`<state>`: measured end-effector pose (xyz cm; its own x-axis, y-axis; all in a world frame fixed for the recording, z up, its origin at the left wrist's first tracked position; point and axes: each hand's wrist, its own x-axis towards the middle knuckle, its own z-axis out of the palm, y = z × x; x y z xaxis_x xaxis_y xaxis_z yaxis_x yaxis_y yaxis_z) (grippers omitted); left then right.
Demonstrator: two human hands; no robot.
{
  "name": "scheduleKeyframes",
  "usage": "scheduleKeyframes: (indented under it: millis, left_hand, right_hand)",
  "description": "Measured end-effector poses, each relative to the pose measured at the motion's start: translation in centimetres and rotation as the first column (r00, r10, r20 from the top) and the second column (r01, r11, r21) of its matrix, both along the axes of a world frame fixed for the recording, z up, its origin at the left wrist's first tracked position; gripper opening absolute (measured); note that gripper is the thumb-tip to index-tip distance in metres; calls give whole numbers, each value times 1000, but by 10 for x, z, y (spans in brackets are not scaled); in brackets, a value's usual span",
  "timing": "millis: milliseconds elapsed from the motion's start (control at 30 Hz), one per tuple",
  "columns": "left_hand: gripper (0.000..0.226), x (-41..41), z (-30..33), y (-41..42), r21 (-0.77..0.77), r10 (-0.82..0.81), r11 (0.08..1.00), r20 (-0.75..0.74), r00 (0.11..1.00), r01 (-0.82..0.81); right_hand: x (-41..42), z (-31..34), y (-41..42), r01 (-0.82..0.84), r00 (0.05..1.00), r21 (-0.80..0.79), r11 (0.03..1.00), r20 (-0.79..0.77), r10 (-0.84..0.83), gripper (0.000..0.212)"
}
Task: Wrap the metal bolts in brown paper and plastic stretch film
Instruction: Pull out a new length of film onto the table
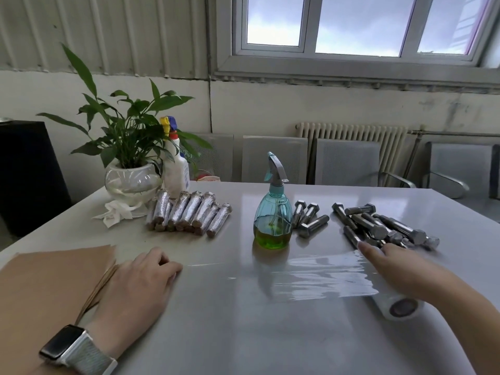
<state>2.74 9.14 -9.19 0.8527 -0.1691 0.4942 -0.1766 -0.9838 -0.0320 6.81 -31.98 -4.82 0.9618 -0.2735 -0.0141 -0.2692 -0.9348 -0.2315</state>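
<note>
film roll (400,307) half under forearm

Shiny metal bolts (378,226) lie on the glossy grey table (243,334). Matt brown paper (48,288); clear, glossy stretch film (319,277).

By your left hand (140,277) lay a stack of plain brown paper (51,288), and your watch (62,345) was black with a grey woven band. Past your right hand (392,263) the bolts (384,226) were shiny silver-grey. The film roll (400,307) under it was white, its sheet see-through. Between your hands stood a blue-green spray bottle (272,212) holding green liquid. The table (243,334) was pale grey.
</note>
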Motion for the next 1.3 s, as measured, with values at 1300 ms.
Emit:
scheduleKeyframes:
  millis: [1300]
  left_hand:
    - [12, -10, 18, -39, -240, -152, 959, 22, 988, 153]
  right_hand:
    - [-24, 42, 55, -10, 981, -379, 925, 178, 84, 86]
